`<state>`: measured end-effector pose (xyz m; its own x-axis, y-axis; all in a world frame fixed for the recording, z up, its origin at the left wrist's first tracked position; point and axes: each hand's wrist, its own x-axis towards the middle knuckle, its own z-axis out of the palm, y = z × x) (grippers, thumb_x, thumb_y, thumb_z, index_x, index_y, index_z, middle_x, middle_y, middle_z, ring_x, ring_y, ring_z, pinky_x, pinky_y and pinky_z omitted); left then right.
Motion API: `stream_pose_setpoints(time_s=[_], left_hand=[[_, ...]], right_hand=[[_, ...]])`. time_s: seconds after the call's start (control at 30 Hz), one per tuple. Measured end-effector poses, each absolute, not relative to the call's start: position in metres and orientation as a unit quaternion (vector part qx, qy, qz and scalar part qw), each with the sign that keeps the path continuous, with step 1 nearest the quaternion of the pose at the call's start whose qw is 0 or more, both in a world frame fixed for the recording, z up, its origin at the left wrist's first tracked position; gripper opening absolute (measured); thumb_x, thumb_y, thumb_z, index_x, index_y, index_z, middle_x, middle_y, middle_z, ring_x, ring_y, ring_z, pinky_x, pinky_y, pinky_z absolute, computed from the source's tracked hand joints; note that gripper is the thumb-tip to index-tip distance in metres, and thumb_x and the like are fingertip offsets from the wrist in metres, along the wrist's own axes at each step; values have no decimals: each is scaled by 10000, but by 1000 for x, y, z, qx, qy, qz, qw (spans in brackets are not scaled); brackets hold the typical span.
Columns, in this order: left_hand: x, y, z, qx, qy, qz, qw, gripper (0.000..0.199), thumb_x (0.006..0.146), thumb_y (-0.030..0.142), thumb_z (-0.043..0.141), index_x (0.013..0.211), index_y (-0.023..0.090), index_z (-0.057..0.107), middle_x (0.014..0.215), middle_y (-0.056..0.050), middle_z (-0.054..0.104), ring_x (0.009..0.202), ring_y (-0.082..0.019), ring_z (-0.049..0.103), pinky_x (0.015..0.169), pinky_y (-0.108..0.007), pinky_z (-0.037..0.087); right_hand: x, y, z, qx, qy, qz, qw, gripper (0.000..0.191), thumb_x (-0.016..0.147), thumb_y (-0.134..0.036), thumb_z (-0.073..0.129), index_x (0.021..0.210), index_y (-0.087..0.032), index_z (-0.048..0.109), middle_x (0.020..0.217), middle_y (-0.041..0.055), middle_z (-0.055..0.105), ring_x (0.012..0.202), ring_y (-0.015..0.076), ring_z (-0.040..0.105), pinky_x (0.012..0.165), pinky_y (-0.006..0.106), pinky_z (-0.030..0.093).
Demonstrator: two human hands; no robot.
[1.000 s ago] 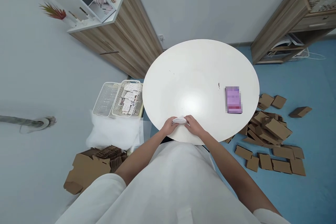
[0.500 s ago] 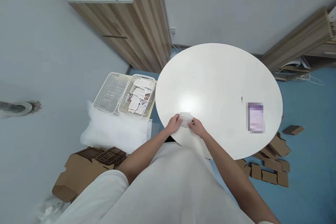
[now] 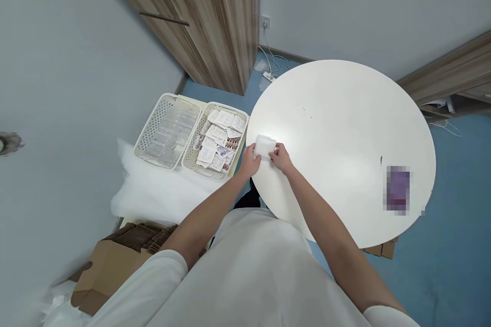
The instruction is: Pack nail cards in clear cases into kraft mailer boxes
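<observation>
A small white wrapped packet [image 3: 265, 147] is held between both hands over the near left edge of the round white table [image 3: 345, 122]. My left hand [image 3: 250, 160] grips its left side, thumb on the near face. On its right side, my right hand [image 3: 281, 157] pinches the edge with fingers and thumb. What is inside the wrapping cannot be made out.
Left of the table stand a basket of printed cards [image 3: 220, 143] and a basket of clear plastic pieces [image 3: 166, 130]. White foam sheeting [image 3: 153, 191] and cardboard boxes [image 3: 111, 260] lie nearer. A blurred purple item [image 3: 398, 189] rests on the table's right.
The view has shifted toward the left, so the table sits further right. Both hands, still on the white packet, appear higher in the picture and a little further left.
</observation>
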<state>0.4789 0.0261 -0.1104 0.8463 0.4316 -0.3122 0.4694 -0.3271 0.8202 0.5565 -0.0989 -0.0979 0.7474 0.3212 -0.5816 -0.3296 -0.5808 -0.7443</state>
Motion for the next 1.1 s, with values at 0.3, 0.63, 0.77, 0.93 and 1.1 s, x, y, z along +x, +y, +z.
stream_pose_setpoints(time_s=[0.3,0.63,0.77,0.93,1.1], left_hand=[[482,29,-103,892,178,-9,415,581,759,154,444,1296,126,224,1317,-174,309,1256,-275,244,1005,-464,240],[477,30,-104,890,194,-38,411,696,760,189,452,1362,163,104,1420,-140,194,1301,-301,164,1011,-502,221],[466,30,-105,886,184,-4,425,734,760,215,466,1369,146,61,1431,-146,156,1322,-267,115,1053,-464,174],[441,18,-96,873,211,10,439,707,764,248,480,1364,180,111,1429,-127,172,1321,-263,129,1051,-469,189],[413,-5,-83,864,247,1,439,644,764,248,483,1338,152,207,1400,-136,242,1306,-253,189,1045,-442,230]], right_hand=[[570,-75,-100,-871,-23,260,416,392,707,-284,487,1086,-187,471,852,22,554,712,153,541,700,309,439],[560,-83,-106,-812,55,279,510,467,703,-385,521,1129,-221,423,849,-4,548,721,133,546,707,298,441],[552,-100,-99,-811,55,306,496,448,691,-392,526,1101,-223,459,866,3,543,735,136,532,685,288,437],[534,-139,-86,-795,19,367,482,394,676,-367,542,1040,-220,518,869,8,549,647,112,504,596,264,430],[511,-175,-72,-779,-17,397,485,350,693,-348,530,1008,-196,535,851,10,552,585,89,496,581,257,436]])
